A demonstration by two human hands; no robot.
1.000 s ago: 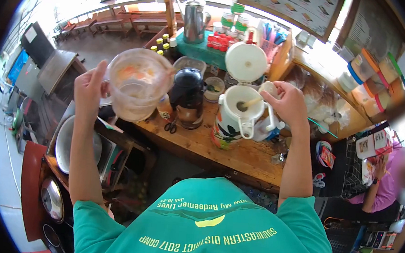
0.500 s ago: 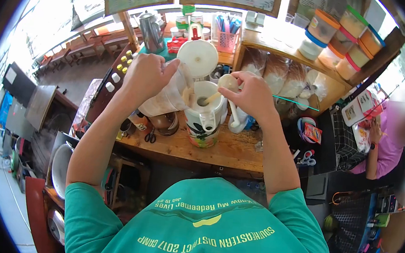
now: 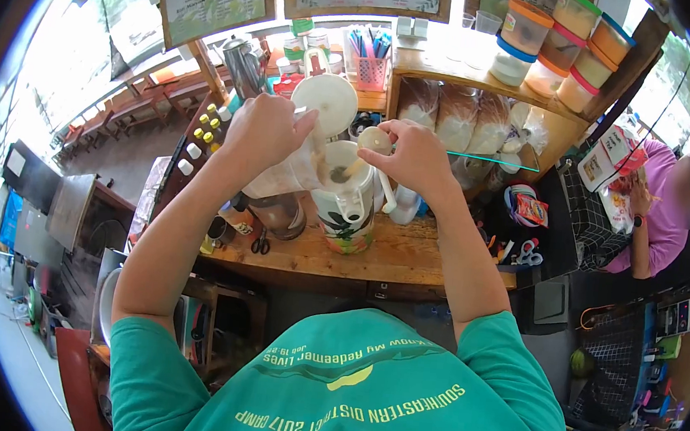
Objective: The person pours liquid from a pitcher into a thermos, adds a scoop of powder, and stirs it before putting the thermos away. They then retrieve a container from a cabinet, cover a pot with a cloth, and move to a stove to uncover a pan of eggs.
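Note:
My left hand is closed around a translucent plastic pitcher, tipped sideways with its mouth at the rim of a white drinks jug with a printed leaf pattern. Some brownish residue shows inside the pitcher's mouth. The jug's round white lid stands open behind it. Over the jug's right side, my right hand grips a pale utensil with a rounded top; its stick-like lower part slants into the jug. A white handle hangs beside the jug, below my right fingers.
On the wooden counter are black-handled scissors and a brown container. A metal pitcher and a pink basket of pens stand behind. Stacked tubs sit on the right shelf. A person in pink is at far right.
The camera view has shifted slightly. Both hands remain over the jug, with the pitcher still tipped and the pale utensil still slanting into it.

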